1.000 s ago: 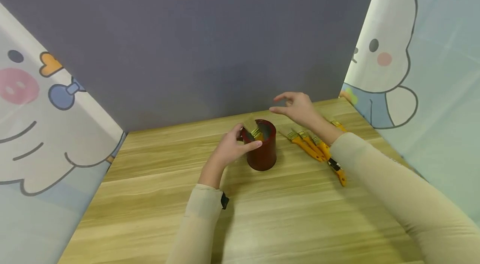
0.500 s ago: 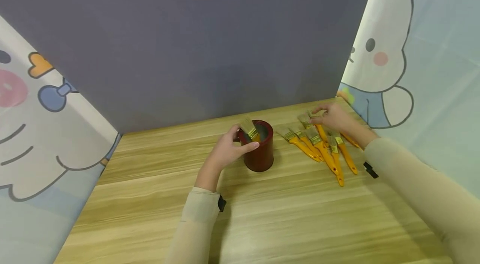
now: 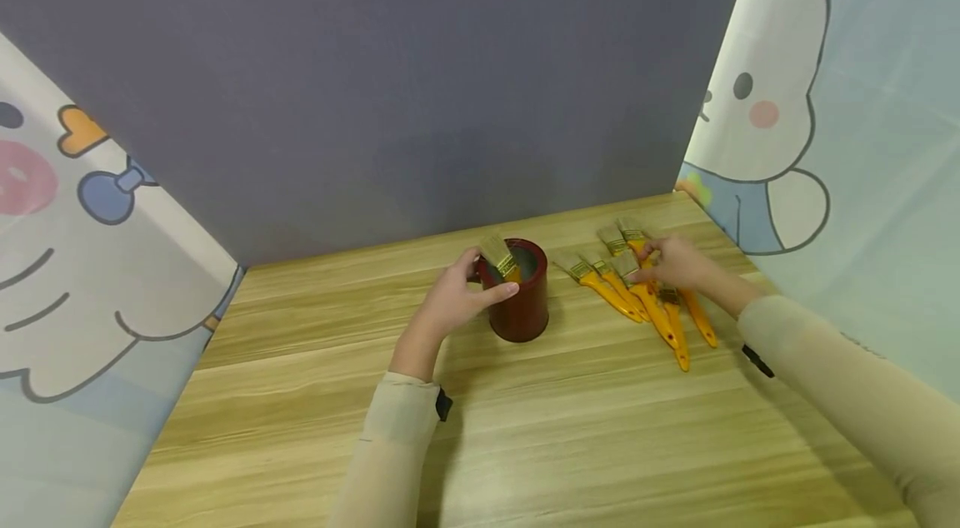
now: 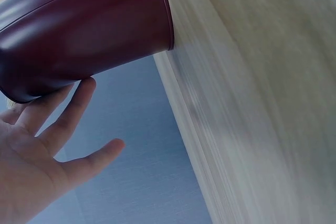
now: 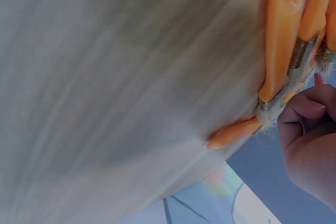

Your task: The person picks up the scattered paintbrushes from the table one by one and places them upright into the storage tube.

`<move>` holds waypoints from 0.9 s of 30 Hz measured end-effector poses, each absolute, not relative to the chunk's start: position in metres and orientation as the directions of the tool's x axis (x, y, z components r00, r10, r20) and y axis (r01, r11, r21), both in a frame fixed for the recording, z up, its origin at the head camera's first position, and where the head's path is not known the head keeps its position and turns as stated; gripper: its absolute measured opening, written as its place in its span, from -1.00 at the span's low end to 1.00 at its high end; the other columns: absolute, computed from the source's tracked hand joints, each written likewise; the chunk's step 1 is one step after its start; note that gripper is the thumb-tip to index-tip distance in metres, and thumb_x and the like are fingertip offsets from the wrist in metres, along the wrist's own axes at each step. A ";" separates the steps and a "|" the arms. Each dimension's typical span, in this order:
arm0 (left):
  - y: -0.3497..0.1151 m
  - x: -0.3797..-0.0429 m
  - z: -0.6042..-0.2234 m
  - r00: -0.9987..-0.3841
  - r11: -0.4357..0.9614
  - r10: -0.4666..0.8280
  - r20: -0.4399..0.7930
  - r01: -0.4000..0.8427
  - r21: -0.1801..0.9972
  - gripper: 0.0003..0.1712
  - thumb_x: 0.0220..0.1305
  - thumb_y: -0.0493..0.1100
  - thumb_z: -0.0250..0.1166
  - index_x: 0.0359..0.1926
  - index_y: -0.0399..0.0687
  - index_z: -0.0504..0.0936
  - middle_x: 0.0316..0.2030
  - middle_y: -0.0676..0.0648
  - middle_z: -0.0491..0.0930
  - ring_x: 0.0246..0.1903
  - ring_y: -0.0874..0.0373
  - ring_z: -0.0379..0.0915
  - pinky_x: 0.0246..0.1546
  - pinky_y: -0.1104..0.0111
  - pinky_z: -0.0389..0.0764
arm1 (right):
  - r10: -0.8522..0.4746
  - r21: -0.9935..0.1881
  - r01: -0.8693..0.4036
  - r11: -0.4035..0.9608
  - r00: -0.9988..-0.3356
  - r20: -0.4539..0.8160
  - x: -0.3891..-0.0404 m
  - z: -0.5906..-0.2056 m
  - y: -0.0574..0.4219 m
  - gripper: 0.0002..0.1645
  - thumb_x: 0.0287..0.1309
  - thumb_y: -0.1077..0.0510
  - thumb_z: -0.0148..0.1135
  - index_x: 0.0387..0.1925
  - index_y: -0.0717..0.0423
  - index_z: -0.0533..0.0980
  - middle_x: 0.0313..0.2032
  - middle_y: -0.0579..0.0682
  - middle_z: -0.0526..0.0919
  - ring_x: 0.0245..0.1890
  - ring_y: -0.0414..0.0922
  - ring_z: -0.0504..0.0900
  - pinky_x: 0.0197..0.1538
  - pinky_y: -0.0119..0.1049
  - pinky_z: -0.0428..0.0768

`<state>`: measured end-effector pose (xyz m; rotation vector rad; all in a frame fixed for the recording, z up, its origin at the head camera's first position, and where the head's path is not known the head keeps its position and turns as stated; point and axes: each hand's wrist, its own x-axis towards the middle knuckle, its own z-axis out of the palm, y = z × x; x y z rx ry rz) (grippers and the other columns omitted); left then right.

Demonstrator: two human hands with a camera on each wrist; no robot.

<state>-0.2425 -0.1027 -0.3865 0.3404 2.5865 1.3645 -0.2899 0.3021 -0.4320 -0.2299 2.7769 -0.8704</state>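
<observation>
A dark red cylindrical cup (image 3: 519,311) stands upright on the table, with one paintbrush (image 3: 498,255) leaning bristles-up at its left rim. My left hand (image 3: 456,295) holds the cup's upper left side, thumb in front and fingers behind. In the left wrist view, fingertips (image 4: 86,85) touch the cup's wall while another finger stays apart from it. On the right, my right hand (image 3: 678,261) reaches into a pile of yellow-handled paintbrushes (image 3: 652,313), thumb and index finger bent close over them. Whether it pinches a brush I cannot tell.
Several brushes lie fanned and overlapping, bristles mostly toward the back. A wood-grain table (image 3: 315,378) runs back to a dark grey panel (image 3: 450,95). Cartoon-printed curtains (image 3: 885,178) flank both sides.
My right hand has gone from raised in the air beside the cup, right to the pile's far end, then slightly down among the brushes. The left hand stays on the cup.
</observation>
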 end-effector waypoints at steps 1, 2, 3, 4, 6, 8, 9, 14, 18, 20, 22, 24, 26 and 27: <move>-0.103 -0.242 -0.386 -0.954 0.547 0.291 -0.066 0.109 0.830 -0.02 0.14 0.44 0.54 0.48 0.26 0.40 0.23 0.01 0.63 0.35 -0.02 0.53 0.33 -0.08 0.59 | -0.214 -0.577 -0.081 0.812 -0.963 -0.166 -0.289 -0.433 0.303 -0.44 0.29 -0.11 0.52 -0.01 0.28 0.60 -0.57 -0.05 0.58 -0.58 -0.17 0.36 -0.44 -0.26 0.40; -0.103 -0.242 -0.386 -0.955 0.548 0.289 -0.067 0.108 0.830 -0.01 0.14 0.44 0.54 0.49 0.26 0.39 0.24 0.01 0.63 0.35 -0.02 0.52 0.34 -0.08 0.58 | -0.216 -0.579 -0.082 0.811 -0.962 -0.167 -0.289 -0.434 0.304 -0.47 0.29 -0.13 0.52 -0.07 0.25 0.62 -0.53 -0.04 0.60 -0.56 -0.16 0.36 -0.42 -0.25 0.40; -0.103 -0.242 -0.387 -0.955 0.548 0.288 -0.067 0.107 0.829 0.01 0.14 0.44 0.54 0.50 0.26 0.38 0.25 0.00 0.63 0.36 -0.03 0.52 0.34 -0.09 0.58 | -0.216 -0.585 -0.077 0.808 -0.961 -0.171 -0.289 -0.435 0.304 -0.51 0.29 -0.13 0.51 -0.13 0.22 0.63 -0.53 -0.05 0.59 -0.56 -0.16 0.35 -0.42 -0.26 0.40; -0.104 -0.242 -0.386 -0.955 0.547 0.289 -0.065 0.109 0.830 0.00 0.14 0.44 0.54 0.50 0.26 0.38 0.25 -0.01 0.63 0.36 -0.03 0.53 0.34 -0.09 0.58 | -0.213 -0.595 -0.067 0.801 -0.961 -0.178 -0.289 -0.436 0.305 -0.55 0.30 -0.13 0.51 -0.20 0.19 0.64 -0.52 -0.06 0.59 -0.56 -0.17 0.33 -0.42 -0.26 0.39; -0.104 -0.242 -0.387 -0.956 0.546 0.288 -0.062 0.111 0.831 0.01 0.14 0.44 0.54 0.51 0.27 0.37 0.26 -0.01 0.63 0.36 -0.03 0.53 0.34 -0.09 0.58 | -0.211 -0.619 -0.049 0.784 -0.959 -0.191 -0.288 -0.436 0.304 -0.60 0.31 -0.11 0.51 -0.33 0.15 0.64 -0.59 -0.11 0.51 -0.59 -0.19 0.29 -0.44 -0.28 0.37; -0.104 -0.241 -0.387 -0.956 0.543 0.289 -0.056 0.115 0.832 -0.01 0.14 0.43 0.54 0.49 0.27 0.39 0.25 -0.01 0.64 0.35 -0.02 0.53 0.34 -0.09 0.58 | -0.216 -0.649 -0.035 0.760 -0.955 -0.201 -0.288 -0.435 0.303 -0.60 0.31 -0.08 0.50 -0.45 0.11 0.59 -0.64 -0.16 0.42 -0.62 -0.22 0.24 -0.46 -0.30 0.34; -0.104 -0.240 -0.386 -0.955 0.541 0.290 -0.056 0.116 0.833 -0.03 0.14 0.42 0.54 0.48 0.28 0.40 0.25 -0.01 0.64 0.35 -0.02 0.54 0.34 -0.08 0.59 | -0.217 -0.660 -0.027 0.751 -0.954 -0.207 -0.288 -0.434 0.303 -0.59 0.33 -0.06 0.48 -0.51 0.08 0.55 -0.66 -0.18 0.37 -0.63 -0.24 0.20 -0.48 -0.31 0.33; -0.103 -0.239 -0.387 -0.953 0.538 0.298 -0.059 0.117 0.835 -0.04 0.15 0.42 0.54 0.48 0.28 0.40 0.24 -0.02 0.64 0.35 -0.03 0.54 0.33 -0.08 0.59 | -0.230 -0.699 0.004 0.715 -0.943 -0.239 -0.286 -0.429 0.301 -0.49 0.36 -0.01 0.42 -0.64 -0.02 0.39 -0.71 -0.28 0.28 -0.65 -0.27 0.09 -0.48 -0.32 0.26; -0.103 -0.239 -0.388 -0.953 0.548 0.298 -0.056 0.123 0.827 0.01 0.14 0.45 0.53 0.51 0.26 0.38 0.26 -0.04 0.63 0.34 -0.04 0.54 0.34 -0.09 0.58 | -0.237 -0.710 0.003 0.704 -0.942 -0.239 -0.284 -0.416 0.297 -0.51 0.45 -0.04 0.33 -0.59 0.01 0.43 -0.60 -0.28 0.40 -0.64 -0.27 0.09 -0.45 -0.27 0.29; -0.103 -0.239 -0.388 -0.953 0.551 0.298 -0.051 0.128 0.825 0.00 0.15 0.45 0.53 0.49 0.26 0.39 0.24 -0.04 0.64 0.33 -0.03 0.55 0.33 -0.09 0.59 | -0.244 -0.714 -0.021 0.699 -0.947 -0.211 -0.283 -0.406 0.295 -0.51 0.50 -0.05 0.28 -0.56 0.04 0.43 -0.55 -0.26 0.47 -0.65 -0.27 0.09 -0.45 -0.28 0.29; -0.103 -0.239 -0.387 -0.953 0.549 0.299 -0.044 0.134 0.825 -0.04 0.15 0.44 0.52 0.47 0.26 0.41 0.23 -0.03 0.65 0.31 -0.02 0.56 0.31 -0.08 0.60 | -0.245 -0.702 -0.056 0.710 -0.954 -0.172 -0.283 -0.395 0.292 -0.48 0.50 -0.08 0.27 -0.57 0.03 0.38 -0.60 -0.24 0.38 -0.67 -0.28 0.05 -0.48 -0.30 0.26; -0.103 -0.239 -0.387 -0.952 0.545 0.303 -0.038 0.141 0.827 -0.07 0.17 0.43 0.52 0.45 0.25 0.42 0.22 -0.03 0.66 0.31 -0.02 0.57 0.31 -0.08 0.60 | -0.251 -0.697 -0.090 0.712 -0.959 -0.133 -0.283 -0.381 0.288 -0.48 0.51 -0.09 0.26 -0.56 0.01 0.36 -0.63 -0.26 0.32 -0.68 -0.28 0.03 -0.51 -0.32 0.22; -0.103 -0.239 -0.386 -0.952 0.543 0.304 -0.032 0.145 0.827 -0.08 0.17 0.43 0.52 0.44 0.26 0.43 0.21 -0.02 0.66 0.30 -0.02 0.57 0.31 -0.08 0.60 | -0.255 -0.677 -0.128 0.725 -0.963 -0.091 -0.281 -0.366 0.282 -0.43 0.51 -0.13 0.26 -0.58 0.01 0.32 -0.68 -0.23 0.20 -0.68 -0.27 0.01 -0.51 -0.32 0.20; -0.103 -0.239 -0.386 -0.952 0.542 0.304 -0.031 0.146 0.828 -0.08 0.17 0.43 0.53 0.44 0.26 0.43 0.21 -0.02 0.66 0.30 -0.02 0.57 0.31 -0.08 0.60 | -0.254 -0.669 -0.146 0.729 -0.965 -0.066 -0.280 -0.358 0.279 -0.45 0.50 -0.14 0.27 -0.57 0.02 0.37 -0.69 -0.21 0.16 -0.68 -0.27 0.02 -0.51 -0.31 0.20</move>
